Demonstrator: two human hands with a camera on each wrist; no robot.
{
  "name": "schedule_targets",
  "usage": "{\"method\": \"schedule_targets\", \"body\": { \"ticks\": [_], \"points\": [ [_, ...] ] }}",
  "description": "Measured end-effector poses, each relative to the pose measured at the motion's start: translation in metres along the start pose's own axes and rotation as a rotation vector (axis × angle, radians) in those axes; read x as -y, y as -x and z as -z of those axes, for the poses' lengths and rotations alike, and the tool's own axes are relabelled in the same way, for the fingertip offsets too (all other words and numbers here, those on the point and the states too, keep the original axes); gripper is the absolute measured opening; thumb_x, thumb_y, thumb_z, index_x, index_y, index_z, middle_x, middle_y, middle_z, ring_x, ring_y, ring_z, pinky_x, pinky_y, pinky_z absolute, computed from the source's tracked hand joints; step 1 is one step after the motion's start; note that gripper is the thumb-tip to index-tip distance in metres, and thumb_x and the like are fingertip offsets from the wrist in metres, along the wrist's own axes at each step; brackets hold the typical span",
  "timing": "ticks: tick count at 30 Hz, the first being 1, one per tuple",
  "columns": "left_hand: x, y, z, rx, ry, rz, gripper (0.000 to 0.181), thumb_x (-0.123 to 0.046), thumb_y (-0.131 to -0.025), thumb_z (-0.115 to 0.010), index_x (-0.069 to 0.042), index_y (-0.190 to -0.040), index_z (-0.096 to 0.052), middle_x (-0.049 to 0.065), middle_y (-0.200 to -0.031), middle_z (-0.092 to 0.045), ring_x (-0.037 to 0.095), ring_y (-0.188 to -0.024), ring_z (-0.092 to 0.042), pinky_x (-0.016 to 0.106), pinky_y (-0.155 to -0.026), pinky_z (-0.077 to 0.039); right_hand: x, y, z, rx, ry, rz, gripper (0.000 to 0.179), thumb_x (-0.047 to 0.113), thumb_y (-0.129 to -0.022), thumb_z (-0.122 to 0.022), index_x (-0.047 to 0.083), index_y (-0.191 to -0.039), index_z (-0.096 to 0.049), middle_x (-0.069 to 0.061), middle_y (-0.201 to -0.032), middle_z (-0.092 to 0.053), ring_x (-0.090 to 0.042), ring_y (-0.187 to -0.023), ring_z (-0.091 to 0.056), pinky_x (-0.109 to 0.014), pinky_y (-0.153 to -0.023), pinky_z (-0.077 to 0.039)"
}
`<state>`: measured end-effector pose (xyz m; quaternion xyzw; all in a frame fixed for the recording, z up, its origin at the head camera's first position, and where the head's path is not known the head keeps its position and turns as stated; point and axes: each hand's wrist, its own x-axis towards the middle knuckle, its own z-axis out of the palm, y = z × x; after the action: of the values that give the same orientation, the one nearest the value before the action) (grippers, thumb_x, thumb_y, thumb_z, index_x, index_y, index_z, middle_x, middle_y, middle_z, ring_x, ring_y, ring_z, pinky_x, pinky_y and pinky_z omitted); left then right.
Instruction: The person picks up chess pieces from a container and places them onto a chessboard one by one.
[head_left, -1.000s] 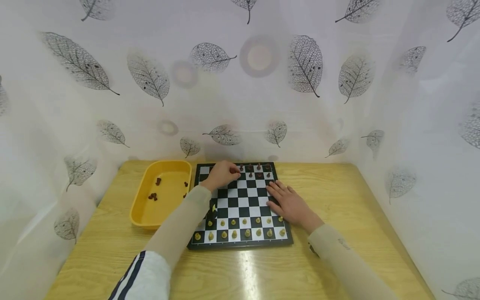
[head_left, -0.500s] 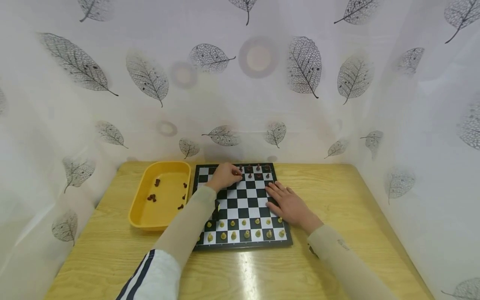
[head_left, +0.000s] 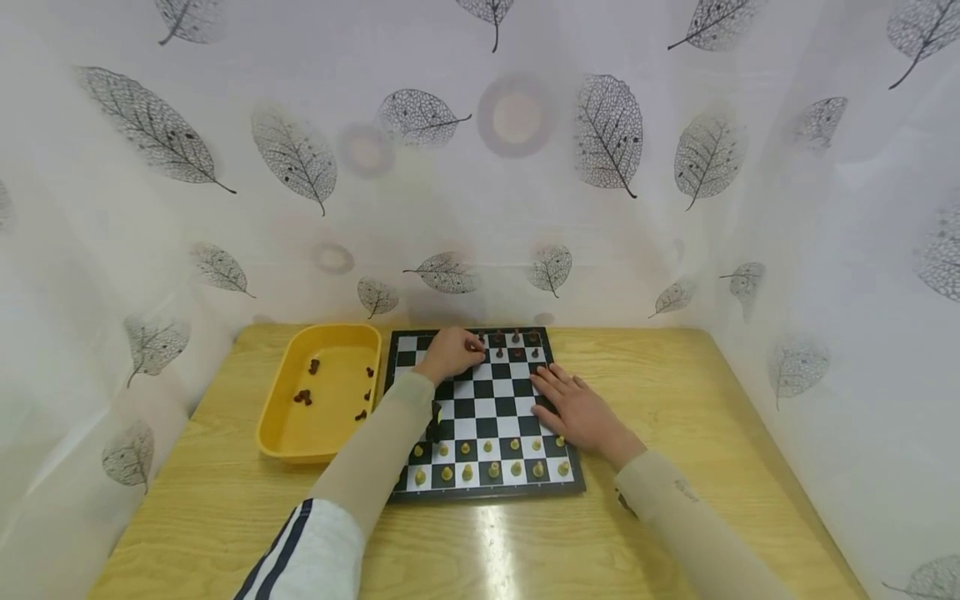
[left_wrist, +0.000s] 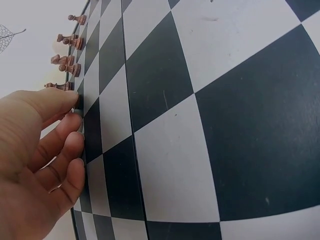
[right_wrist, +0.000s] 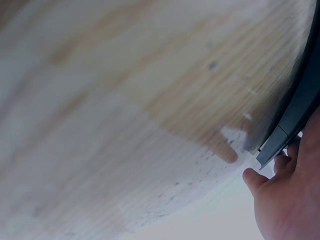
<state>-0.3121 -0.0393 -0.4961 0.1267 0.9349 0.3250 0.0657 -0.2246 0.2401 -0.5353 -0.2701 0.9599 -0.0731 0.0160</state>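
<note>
My left hand reaches over the far side of a black-and-white chessboard. Its thumb and index finger pinch a small dark red chess piece, mostly hidden by the fingers, close over the squares. To the right of those fingertips stand several dark red chess pieces in two rows; the left wrist view shows these red-brown pieces beyond the thumb. My right hand rests flat with spread fingers on the board's right edge. Pale yellow chess pieces fill two rows on the near side.
Left of the board stands a yellow tray with several dark red pieces lying in it. The wooden table runs around both, and a leaf-patterned curtain hangs behind and at the sides.
The left hand has shifted slightly right and nearer along the far rows, then stayed almost still. The right hand has kept its place on the board's edge.
</note>
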Motion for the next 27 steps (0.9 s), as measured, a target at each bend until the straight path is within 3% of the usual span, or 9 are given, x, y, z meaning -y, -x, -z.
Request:
{"method": "schedule_targets", "body": {
  "ticks": [12,21,27],
  "points": [
    [-0.0021,0.0007,0.0,0.001,-0.009,-0.007,0.019,-0.021,-0.098,-0.075,-0.012,-0.114,-0.082,0.007,-0.113,-0.076,0.022,-0.094,-0.066,0.038,-0.084,-0.057,-0.0005,0.0007,-0.0004,0.004,-0.002,-0.009,0.069,0.058,-0.11,-0.037,0.015,-0.165,-0.037,-0.008,-0.172,-0.033,-0.034,-0.162,-0.025,-0.059,-0.127,-0.03],
    [-0.0005,-0.0009,-0.0002,0.001,-0.012,-0.011,0.02,-0.022,-0.097,-0.076,-0.012,-0.114,-0.082,0.006,-0.105,-0.075,0.019,-0.085,-0.062,0.032,-0.074,-0.052,-0.0025,0.0001,-0.0014,-0.001,0.005,-0.006,0.07,0.059,-0.11,-0.035,0.016,-0.165,-0.036,-0.007,-0.172,-0.033,-0.033,-0.162,-0.025,-0.058,-0.127,-0.03],
    [0.0036,-0.0033,0.0015,0.037,0.019,-0.027,0.022,-0.019,-0.096,-0.077,-0.011,-0.115,-0.08,0.007,-0.097,-0.072,0.017,-0.079,-0.061,0.029,-0.068,-0.049,-0.0012,-0.0001,-0.0011,0.015,0.0,-0.012,0.071,0.06,-0.11,-0.035,0.016,-0.165,-0.036,-0.007,-0.173,-0.033,-0.033,-0.162,-0.024,-0.058,-0.127,-0.03]
  ]
}}
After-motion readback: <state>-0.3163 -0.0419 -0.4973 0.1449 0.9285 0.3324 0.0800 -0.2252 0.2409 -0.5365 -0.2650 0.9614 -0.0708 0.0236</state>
